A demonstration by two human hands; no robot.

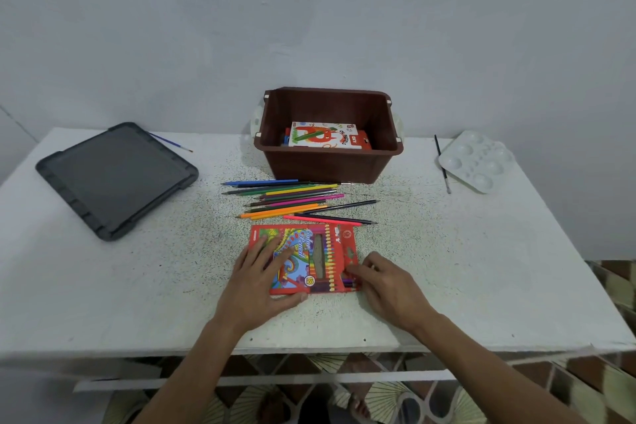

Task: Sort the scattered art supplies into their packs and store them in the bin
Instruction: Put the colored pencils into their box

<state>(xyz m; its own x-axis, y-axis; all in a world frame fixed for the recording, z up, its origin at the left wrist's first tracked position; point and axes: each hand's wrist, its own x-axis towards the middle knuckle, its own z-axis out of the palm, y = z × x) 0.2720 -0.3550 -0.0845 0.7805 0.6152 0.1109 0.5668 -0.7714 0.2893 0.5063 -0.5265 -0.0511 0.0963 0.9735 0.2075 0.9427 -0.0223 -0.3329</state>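
Pencils (296, 201) between pack (323, 265) and bin (327, 165)

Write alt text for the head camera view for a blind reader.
A person's left hand lies flat on a red colored pencil pack on a white table, while the right hand touches the pack's right edge. Loose colored pencils lie beyond it, before a brown bin holding an oil pastels box. A gray lid sits far left, a white palette far right.

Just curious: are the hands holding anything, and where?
Left hand presses flat on the coloured pencil pack, left half; right hand touches its right end, grip unclear.
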